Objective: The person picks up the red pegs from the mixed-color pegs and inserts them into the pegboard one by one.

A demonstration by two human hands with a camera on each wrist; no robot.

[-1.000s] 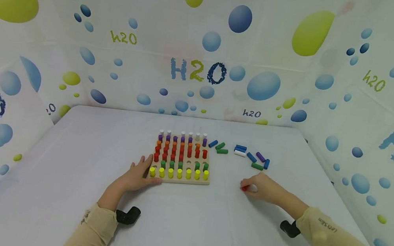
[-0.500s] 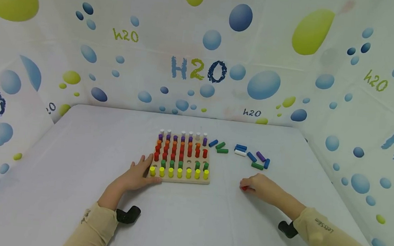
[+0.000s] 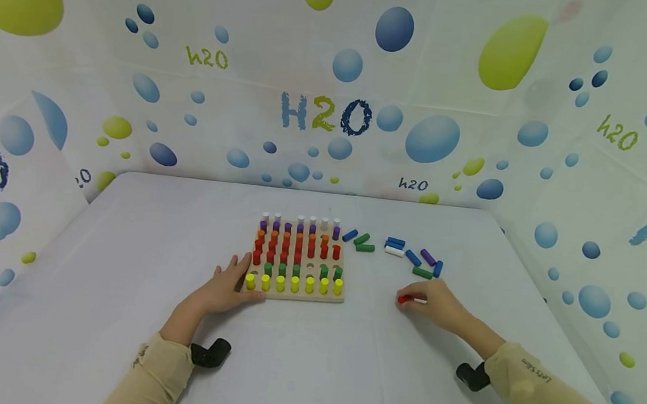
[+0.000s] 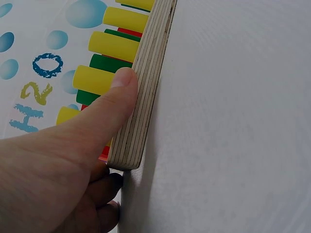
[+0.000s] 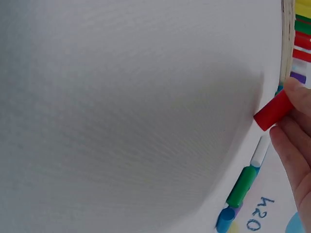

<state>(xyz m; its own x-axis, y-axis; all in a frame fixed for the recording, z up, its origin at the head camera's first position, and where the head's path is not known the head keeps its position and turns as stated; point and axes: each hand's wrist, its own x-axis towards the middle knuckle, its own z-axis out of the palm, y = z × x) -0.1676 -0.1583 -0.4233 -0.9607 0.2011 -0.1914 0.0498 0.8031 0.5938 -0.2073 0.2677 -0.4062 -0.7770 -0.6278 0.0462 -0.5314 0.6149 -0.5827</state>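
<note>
A wooden pegboard [image 3: 304, 296] holds rows of yellow, green, red, orange, purple and white pegs. My left hand [image 3: 225, 288] holds its near left corner, the thumb [image 4: 124, 82] along the front edge and the fingers at the left side. To the right of the board, my right hand [image 3: 436, 304] pinches a red peg [image 5: 273, 110] between thumb and fingers, above the tablecloth. The peg's other end is hidden in the fingers. In the head view, a few holes show among the green and red rows.
Loose pegs lie beyond my right hand: a green peg [image 3: 422, 273], a purple peg [image 3: 427, 257], a white peg [image 3: 394, 252] and several blue ones. Another blue peg [image 3: 350, 235] and two green ones lie by the board's right edge. A patterned sheet [image 3: 209, 113] hangs behind the table.
My right hand shifts slightly and its fingers turn the red peg, so that more of it shows. My left hand and the pegboard stay where they were.
</note>
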